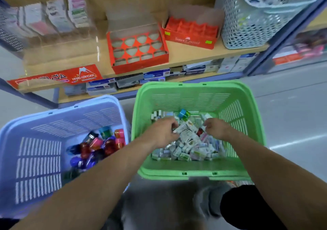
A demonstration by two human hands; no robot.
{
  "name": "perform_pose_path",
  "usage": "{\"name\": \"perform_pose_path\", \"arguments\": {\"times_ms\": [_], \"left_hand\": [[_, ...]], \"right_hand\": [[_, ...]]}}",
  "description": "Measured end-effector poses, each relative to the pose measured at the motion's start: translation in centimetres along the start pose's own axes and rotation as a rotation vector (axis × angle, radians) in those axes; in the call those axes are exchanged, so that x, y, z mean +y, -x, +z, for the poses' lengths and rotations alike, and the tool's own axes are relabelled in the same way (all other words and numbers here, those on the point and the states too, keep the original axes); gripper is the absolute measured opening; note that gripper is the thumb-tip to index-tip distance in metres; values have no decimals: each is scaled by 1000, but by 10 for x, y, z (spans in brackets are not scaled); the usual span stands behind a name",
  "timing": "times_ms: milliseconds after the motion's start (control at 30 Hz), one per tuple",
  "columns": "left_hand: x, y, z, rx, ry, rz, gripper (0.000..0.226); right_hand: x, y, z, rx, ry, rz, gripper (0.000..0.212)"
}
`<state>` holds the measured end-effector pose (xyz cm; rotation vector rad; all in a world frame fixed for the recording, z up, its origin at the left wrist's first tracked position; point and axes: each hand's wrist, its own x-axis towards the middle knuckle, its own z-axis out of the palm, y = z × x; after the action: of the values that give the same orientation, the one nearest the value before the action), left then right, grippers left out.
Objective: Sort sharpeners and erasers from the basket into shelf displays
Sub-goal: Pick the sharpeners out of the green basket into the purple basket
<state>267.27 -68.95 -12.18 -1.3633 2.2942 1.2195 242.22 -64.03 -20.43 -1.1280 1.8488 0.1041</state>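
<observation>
While my left hand [163, 135] pinches erasers [187, 141] in the green basket [194, 88], right hand [216, 128] curls into them, can't tell if holding; I'd gather matching ones tog., w/o spilling.

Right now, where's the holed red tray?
Head view: the tray sits on the shelf, between the clear display on its left and the Faber-Castell box on its right.
</observation>
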Motion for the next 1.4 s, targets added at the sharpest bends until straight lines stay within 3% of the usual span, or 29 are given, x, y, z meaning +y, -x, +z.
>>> {"name": "perform_pose_path", "arguments": {"times_ms": [133, 300, 400, 500, 867, 1067, 1300, 1400], "left_hand": [[-3, -41, 47, -90, 58, -149, 45], [-7, -64, 70, -8, 103, -259, 61], [-12, -67, 69, -26, 197, -274, 55], [-16, -69, 68, -42, 185, -257, 54], [-17, -70, 65, -47, 231, -265, 47], [-15, -70, 65, -36, 248, -283, 46], [-13, -72, 63, 91, 251, -271, 48], [-9, -74, 62, 126, 365, -229, 53]], "right_hand": [[16, -22, 29, -40, 58, -44, 28], [19, -34, 34, -1, -15, -51, 17], [19, -35, 37, -14, -56, -31, 39], [15, -32, 41, -56, 85, -49, 57], [22, -28, 31, -69, 22, 62, 58], [26, -27, 28, -26, -242, 54, 36], [5, -18, 12, 109, -519, -38, 34], [-7, -12, -1, 152, -648, -89, 31]]}}
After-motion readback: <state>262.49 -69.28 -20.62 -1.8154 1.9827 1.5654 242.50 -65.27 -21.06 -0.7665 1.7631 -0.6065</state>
